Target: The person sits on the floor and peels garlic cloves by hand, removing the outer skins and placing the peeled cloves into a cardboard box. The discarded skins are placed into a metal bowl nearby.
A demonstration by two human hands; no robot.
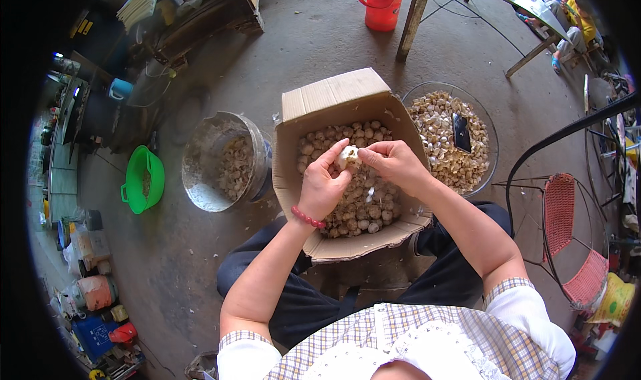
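Note:
My left hand, with a red bead bracelet at its wrist, holds a pale, partly peeled garlic bulb between thumb and fingers. The thumb and fingertips of my right hand pinch the bulb's right side. Both hands are above an open cardboard box between my knees, which holds many whole garlic bulbs. To the box's right, a round wide basin is heaped with loose garlic cloves, and a dark phone lies on them. Left of the box, a dirty bucket contains papery scraps.
A green plastic basin stands on the floor at the far left. A red bucket is beyond the box, beside a table leg. A red woven chair stands at the right. Another person sits at the upper right.

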